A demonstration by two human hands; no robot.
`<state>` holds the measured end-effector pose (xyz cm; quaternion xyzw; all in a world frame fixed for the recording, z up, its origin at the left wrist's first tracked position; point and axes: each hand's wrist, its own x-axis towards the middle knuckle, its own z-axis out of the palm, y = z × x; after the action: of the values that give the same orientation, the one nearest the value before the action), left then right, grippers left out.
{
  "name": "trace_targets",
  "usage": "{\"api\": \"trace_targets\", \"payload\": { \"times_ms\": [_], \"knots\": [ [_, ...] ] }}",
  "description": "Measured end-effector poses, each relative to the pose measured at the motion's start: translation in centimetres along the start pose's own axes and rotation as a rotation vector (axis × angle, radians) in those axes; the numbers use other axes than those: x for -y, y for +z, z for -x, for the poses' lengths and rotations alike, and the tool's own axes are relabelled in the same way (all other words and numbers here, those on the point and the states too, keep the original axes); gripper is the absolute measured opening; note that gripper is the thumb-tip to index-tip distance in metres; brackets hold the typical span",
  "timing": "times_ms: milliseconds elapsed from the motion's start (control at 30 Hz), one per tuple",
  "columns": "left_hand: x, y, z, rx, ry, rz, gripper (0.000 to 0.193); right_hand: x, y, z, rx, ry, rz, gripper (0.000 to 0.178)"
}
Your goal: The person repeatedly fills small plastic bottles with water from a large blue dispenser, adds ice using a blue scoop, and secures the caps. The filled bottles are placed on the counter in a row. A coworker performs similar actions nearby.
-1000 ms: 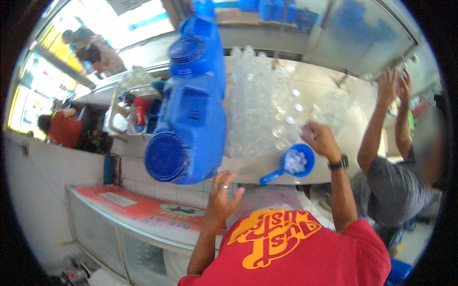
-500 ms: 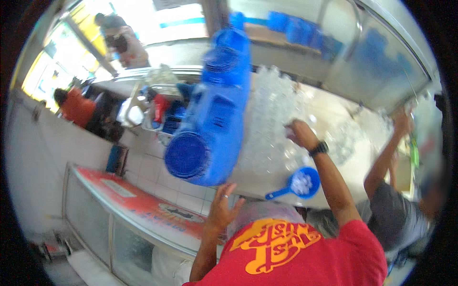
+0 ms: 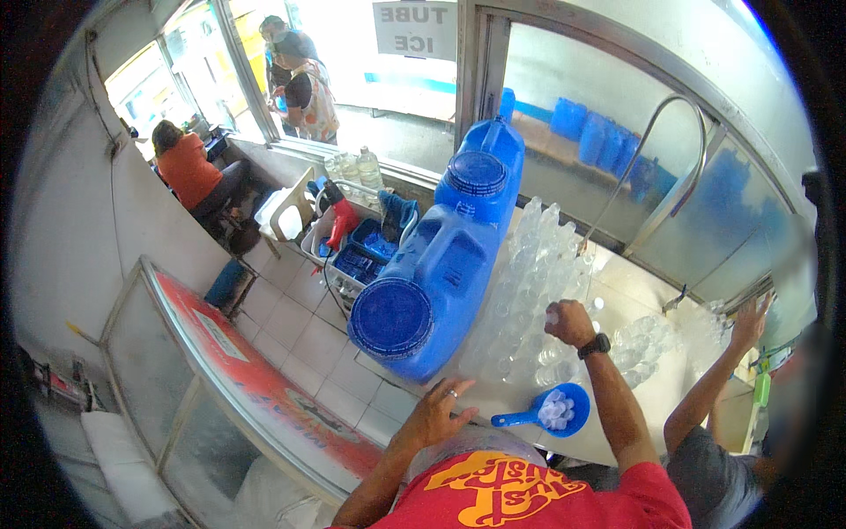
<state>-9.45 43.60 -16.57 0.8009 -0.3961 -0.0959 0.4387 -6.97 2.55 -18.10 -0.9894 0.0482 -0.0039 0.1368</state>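
Note:
My left hand (image 3: 438, 413), with a ring on one finger, is open in the air. It is near the bottom end of a large blue water container (image 3: 449, 273) and left of the handle of a blue dipper (image 3: 577, 418). Small whitish caps (image 3: 555, 407) lie in the dipper. My right hand (image 3: 570, 324), with a black watch at the wrist, is closed above rows of clear plastic bottles (image 3: 520, 304). Something pale shows at its fingertips, too small to name. More clear bottles (image 3: 641, 342) lie in a heap right of the watch.
At the right, a co-worker's hand (image 3: 749, 324) reaches over the counter (image 3: 604, 432). A curved metal pipe (image 3: 656, 119) rises behind the bottles. A glass-sided freezer (image 3: 256, 370) stands at the left. Beyond it are a basket (image 3: 352, 286) and a seated person (image 3: 189, 172).
The view has shifted, so the scene sits lower and farther right, and is sharper. My left hand has turned its fingers rightward, toward the dipper's handle. My right hand remains closed over the bottles.

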Motion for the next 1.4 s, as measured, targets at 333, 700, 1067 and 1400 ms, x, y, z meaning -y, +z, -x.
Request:
{"api": "trace_targets", "payload": {
  "times_ms": [333, 700, 1067, 1400],
  "knots": [
    [-2.7, 3.6, -8.2, -0.162, -0.340, 1.183, 0.062, 14.4, -23.6, 10.6, -0.356, -0.107, -0.097, 0.028],
    [-8.8, 0.7, -4.1, 0.375, -0.376, 1.798, 0.053, 19.6, -29.8, 19.5, -0.188, -0.158, -0.128, 0.048],
    [-4.2, -2.2, -3.1, 0.725, -0.623, 1.885, 0.050, 18.7, -26.4, 19.4, -0.091, -0.501, -0.075, 0.029],
    [-10.1, -5.1, -3.2, 0.467, -0.586, 1.506, 0.043, 16.1, -22.1, 21.0, -0.475, -0.319, -0.062, 0.046]
  ]
}}
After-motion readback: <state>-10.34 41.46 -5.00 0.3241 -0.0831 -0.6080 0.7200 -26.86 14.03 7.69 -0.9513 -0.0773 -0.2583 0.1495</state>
